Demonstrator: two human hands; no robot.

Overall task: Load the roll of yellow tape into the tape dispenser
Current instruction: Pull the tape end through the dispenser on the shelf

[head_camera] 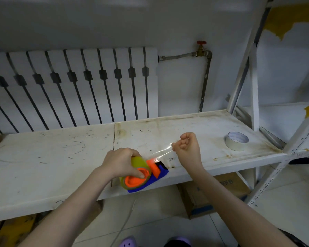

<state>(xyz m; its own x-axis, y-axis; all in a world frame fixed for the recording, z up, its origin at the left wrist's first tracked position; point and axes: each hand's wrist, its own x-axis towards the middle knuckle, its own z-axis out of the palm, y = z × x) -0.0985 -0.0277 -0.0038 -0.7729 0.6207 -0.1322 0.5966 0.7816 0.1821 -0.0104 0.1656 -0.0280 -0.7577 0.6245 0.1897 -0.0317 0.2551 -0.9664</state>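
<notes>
At the front edge of the white shelf [43, 157], the left hand [120, 162] clamps the roll of yellow tape [137, 164], already seated on the orange hub of the blue tape dispenser [156, 177], thumb pressing the hub. The right hand [186, 146] pinches the free end of a clear strip [161, 151] drawn taut. The film looks light, limp and sticky (apt to fold onto itself), so it is best held at its tip; no readable label shows, and print inside the white tape roll [236, 140] is too small.
</notes>
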